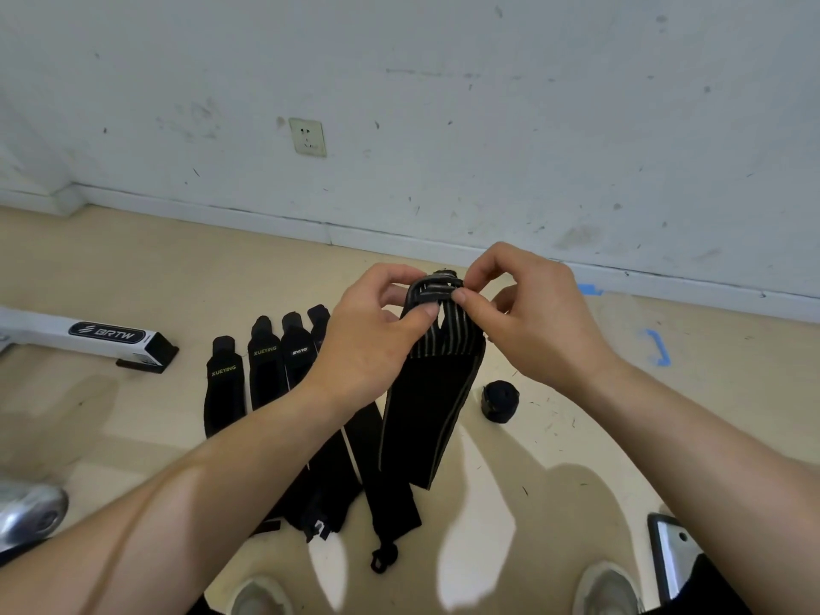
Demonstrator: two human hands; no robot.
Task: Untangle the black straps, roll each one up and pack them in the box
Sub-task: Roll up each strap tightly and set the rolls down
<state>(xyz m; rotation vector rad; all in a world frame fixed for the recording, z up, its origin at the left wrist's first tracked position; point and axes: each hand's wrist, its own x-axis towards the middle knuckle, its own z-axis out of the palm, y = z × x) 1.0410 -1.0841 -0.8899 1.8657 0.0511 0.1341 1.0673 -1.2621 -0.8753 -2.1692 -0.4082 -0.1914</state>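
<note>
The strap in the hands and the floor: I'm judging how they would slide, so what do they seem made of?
The strap, pinched by the left hand and right hand, looks like woven elastic fabric: matte black, pale ribbed stripes, hanging limp. The floor seems smooth vinyl or laminate: beige, soft sheen, light patches.
</note>
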